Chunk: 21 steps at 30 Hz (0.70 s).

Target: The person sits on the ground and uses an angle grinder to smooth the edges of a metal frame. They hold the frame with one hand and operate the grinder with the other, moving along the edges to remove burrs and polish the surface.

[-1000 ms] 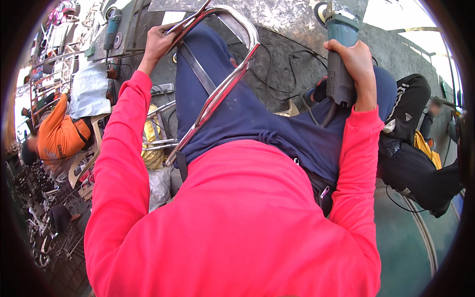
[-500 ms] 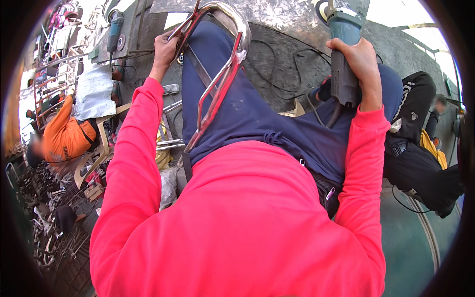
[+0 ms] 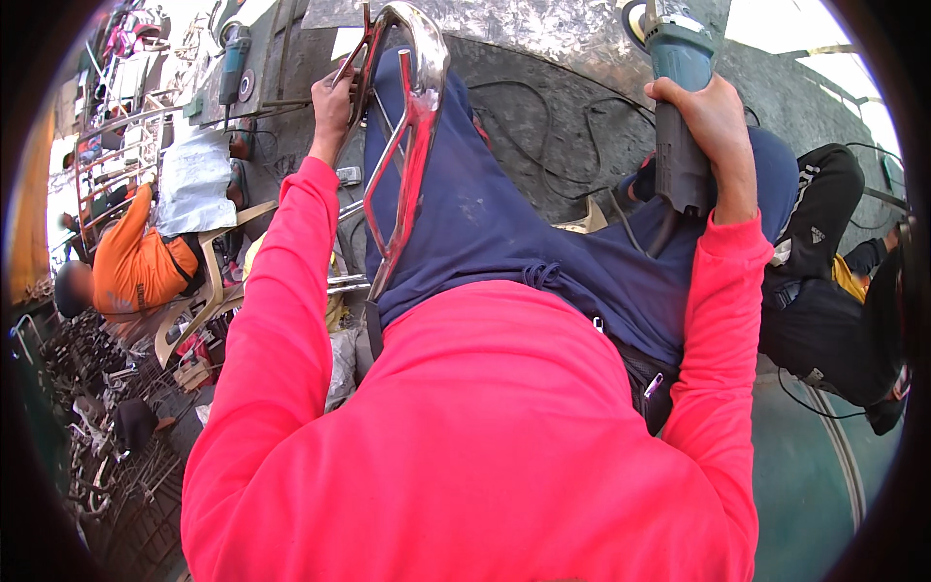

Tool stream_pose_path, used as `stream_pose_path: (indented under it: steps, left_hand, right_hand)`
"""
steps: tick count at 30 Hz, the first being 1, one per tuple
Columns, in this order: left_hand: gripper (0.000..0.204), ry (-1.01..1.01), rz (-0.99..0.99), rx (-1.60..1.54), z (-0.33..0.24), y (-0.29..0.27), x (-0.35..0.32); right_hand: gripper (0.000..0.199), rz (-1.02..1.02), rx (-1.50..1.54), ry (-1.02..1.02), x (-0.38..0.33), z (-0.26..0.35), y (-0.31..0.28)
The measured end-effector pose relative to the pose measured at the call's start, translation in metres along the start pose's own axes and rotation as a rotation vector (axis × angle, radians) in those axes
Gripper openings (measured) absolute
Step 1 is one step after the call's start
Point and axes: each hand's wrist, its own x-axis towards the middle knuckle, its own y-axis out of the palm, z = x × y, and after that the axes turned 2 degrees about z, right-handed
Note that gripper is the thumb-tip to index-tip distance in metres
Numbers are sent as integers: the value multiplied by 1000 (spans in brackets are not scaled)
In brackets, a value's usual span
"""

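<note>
My left hand (image 3: 333, 105) is closed around a bar of a bent metal tube frame (image 3: 420, 121). The frame is shiny, with red reflections along its sides, and it rests over my left thigh with its curved end pointing away from me. In my right hand (image 3: 711, 116) is an angle grinder (image 3: 682, 145) with a teal front and a dark body, held upright above my right leg. Its disc end points away from me, and the cord runs down from its near end. The grinder and the frame are well apart.
A second angle grinder (image 3: 234, 66) lies at the far left. A person in orange (image 3: 145, 267) sits at the left beside a pale chair (image 3: 208, 281); another in black clothing (image 3: 815, 281) is close at my right. Dark cable (image 3: 548, 126) loops over the floor. Metal parts (image 3: 97, 427) are heaped at lower left.
The tube frame has turned and shifted left, showing its forked side more squarely. My left hand has turned with it and moved slightly nearer. The grinder has hardly moved.
</note>
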Motion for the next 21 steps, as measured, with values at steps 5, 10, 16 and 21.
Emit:
stream_pose_path:
  steps: [5,10,16,21]
  left_hand:
    - [44,22,22,-14,0,-5,4]
    - [41,5,-29,-9,-7,1,0]
    - [38,-15,-68,48,-23,7,-8]
    - [41,-37,39,298,-37,-7,-6]
  right_hand:
    - [61,-1,-16,5,2,9,-4]
    - [57,5,15,-22,-2,11,-4]
    - [52,-12,77,-23,-8,11,1]
    - [51,-1,102,-12,-10,13,-2]
